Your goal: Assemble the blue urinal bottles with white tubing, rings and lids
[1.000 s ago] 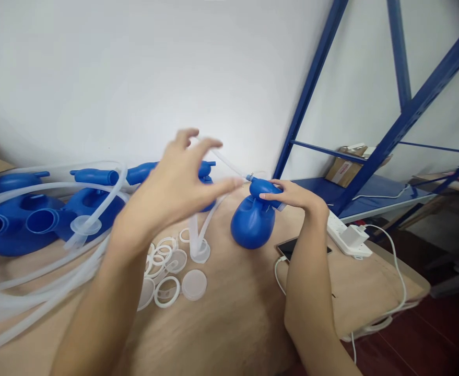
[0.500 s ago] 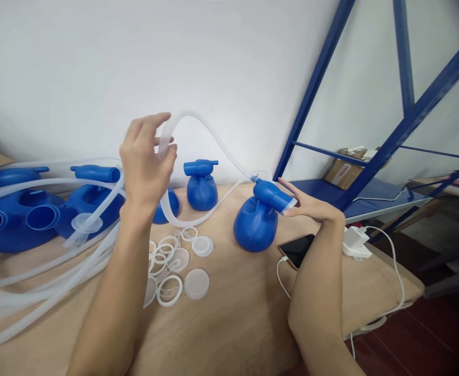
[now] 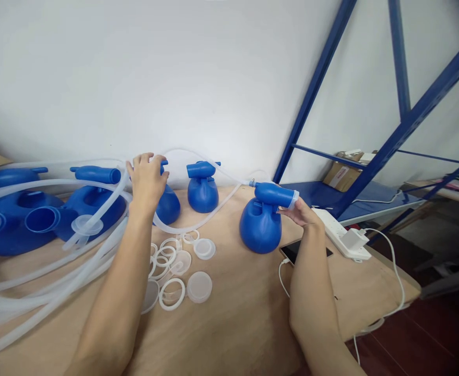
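On the right of the bench stands a blue urinal bottle (image 3: 261, 224), its neck lying level on top. A translucent white cap (image 3: 295, 199) covers the neck's right end. My right hand (image 3: 302, 213) grips the neck beside this cap, fingers curled under it. From the neck's left end runs a clear hose (image 3: 217, 210), looping left across the bench. My left hand (image 3: 146, 180) is at the top of another blue bottle (image 3: 167, 206), fingers bent and apart; blue shows between thumb and index finger. Whether it touches this bottle is unclear. Behind, a third blue bottle (image 3: 203, 196) stands upright.
White rings (image 3: 172, 294) and round caps (image 3: 199, 286) lie mid-bench. More blue bottles (image 3: 92, 203) and a bundle of hoses (image 3: 57, 282) fill the left. A phone (image 3: 291, 253), a power strip (image 3: 333, 230) and a blue metal rack (image 3: 315, 78) are at right.
My left hand has come down from holding the hose up, and the hose arc has sunk. My right hand's spread fingers have closed around the bottle's neck, which has turned slightly.
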The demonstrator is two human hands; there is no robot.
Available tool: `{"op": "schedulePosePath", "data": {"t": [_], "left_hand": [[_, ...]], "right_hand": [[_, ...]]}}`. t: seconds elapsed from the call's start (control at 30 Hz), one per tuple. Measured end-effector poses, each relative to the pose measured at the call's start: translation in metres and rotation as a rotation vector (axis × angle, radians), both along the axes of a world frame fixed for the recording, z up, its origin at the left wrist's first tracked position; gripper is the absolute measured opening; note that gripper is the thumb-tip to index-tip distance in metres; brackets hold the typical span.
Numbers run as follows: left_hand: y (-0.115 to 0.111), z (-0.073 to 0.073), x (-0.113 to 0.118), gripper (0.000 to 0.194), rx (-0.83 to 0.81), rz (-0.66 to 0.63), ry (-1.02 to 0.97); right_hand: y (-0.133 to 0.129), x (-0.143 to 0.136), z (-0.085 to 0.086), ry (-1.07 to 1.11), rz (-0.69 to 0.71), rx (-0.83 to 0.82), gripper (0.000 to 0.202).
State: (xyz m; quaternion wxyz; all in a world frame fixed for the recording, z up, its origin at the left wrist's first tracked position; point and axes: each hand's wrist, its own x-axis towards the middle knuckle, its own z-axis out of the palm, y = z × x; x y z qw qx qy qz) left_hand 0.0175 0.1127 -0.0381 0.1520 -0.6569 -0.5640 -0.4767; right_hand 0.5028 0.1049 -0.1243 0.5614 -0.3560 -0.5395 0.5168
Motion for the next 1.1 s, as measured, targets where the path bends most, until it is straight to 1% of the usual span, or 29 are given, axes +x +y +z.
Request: {"op": "schedulePosePath", "data": {"t": [0.07, 0.17, 0.23, 0.3, 0.37, 0.43, 0.47, 0.57, 0.63, 0.7, 0.8, 0.9, 1.0, 1.1], "left_hand": [[0.0, 0.001, 0.004, 0.023, 0.079, -0.039, 0.018], [-0.003, 0.01, 0.01, 0.019, 0.195, -0.097, 0.044], [-0.005, 0.017, 0.01, 0.017, 0.255, -0.083, 0.04], [-0.008, 0.022, 0.005, 0.018, 0.271, -0.035, 0.025], [-0.012, 0.024, -0.002, 0.021, 0.22, 0.003, 0.035], [-0.016, 0.024, -0.008, 0.022, 0.096, 0.05, 0.085], [-0.019, 0.024, -0.01, 0.029, 0.012, 0.079, 0.116], [-0.023, 0.021, -0.008, 0.06, -0.248, 0.17, 0.19], [-0.024, 0.018, -0.003, 0.073, -0.379, 0.186, 0.221], [-0.022, 0.016, 0.003, 0.08, -0.464, 0.187, 0.231], [-0.019, 0.013, 0.008, 0.083, -0.528, 0.195, 0.224], [-0.017, 0.011, 0.01, 0.082, -0.527, 0.199, 0.232], [-0.018, 0.009, 0.014, 0.081, -0.51, 0.182, 0.247], [-0.017, 0.006, 0.017, 0.08, -0.477, 0.171, 0.252]], "right_hand": [[0.007, 0.003, -0.015, 0.1, -0.051, -0.005, 0.062], [0.013, 0.003, -0.03, 0.235, -0.096, -0.012, 0.068], [0.015, 0.0, -0.034, 0.268, -0.099, -0.003, 0.067], [0.016, -0.004, -0.034, 0.306, -0.114, 0.016, 0.066], [0.016, -0.009, -0.029, 0.354, -0.134, 0.044, 0.065], [0.014, -0.013, -0.02, 0.381, -0.151, 0.058, 0.059], [0.014, -0.014, -0.015, 0.384, -0.159, 0.053, 0.053], [0.011, -0.013, -0.004, 0.376, -0.177, 0.011, 0.039], [0.011, -0.011, -0.003, 0.394, -0.189, -0.004, 0.042], [0.013, -0.01, -0.008, 0.432, -0.214, -0.002, 0.052], [0.018, -0.012, -0.017, 0.467, -0.277, -0.008, 0.064], [0.021, -0.013, -0.022, 0.48, -0.32, -0.006, 0.067], [0.019, -0.013, -0.021, 0.527, -0.353, 0.011, 0.069], [0.014, -0.011, -0.012, 0.553, -0.461, -0.022, 0.065]]}}
